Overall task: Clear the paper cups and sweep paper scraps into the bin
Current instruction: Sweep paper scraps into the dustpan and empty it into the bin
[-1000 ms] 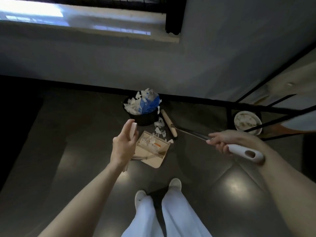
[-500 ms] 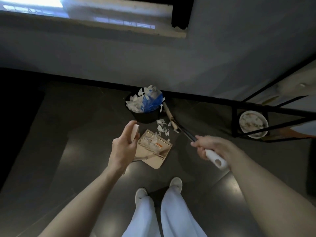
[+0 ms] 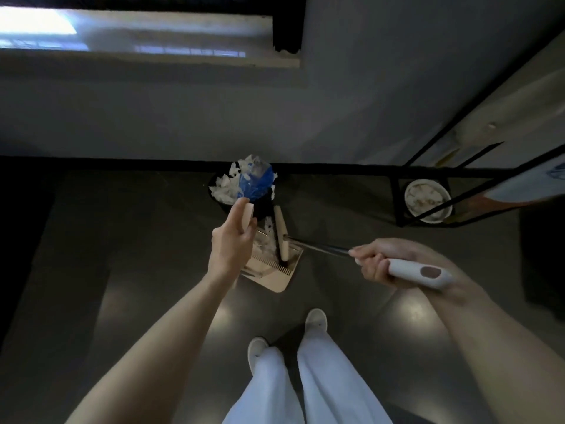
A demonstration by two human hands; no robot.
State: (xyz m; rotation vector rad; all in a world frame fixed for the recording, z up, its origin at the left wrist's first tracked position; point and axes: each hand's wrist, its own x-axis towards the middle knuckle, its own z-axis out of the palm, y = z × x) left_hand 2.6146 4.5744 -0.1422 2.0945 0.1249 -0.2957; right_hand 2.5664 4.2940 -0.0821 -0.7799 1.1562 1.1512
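A black bin stands by the wall, heaped with white paper scraps and a crumpled blue item. In front of it a beige dustpan rests on the floor with white scraps inside. My left hand is shut on the dustpan's upright handle. My right hand is shut on the white grip of a broom, whose dark shaft runs left to the beige broom head lying over the dustpan's mouth. A few scraps lie between the bin and the pan.
A black metal frame stands to the right, with a white round container of scraps under it. The wall and dark skirting run behind the bin. My white shoes and trousers are below the dustpan on the glossy dark floor.
My right hand swung the broom, and its head has come from beside the bin onto the dustpan, carrying loose scraps with it. My left hand kept hold of the dustpan handle.
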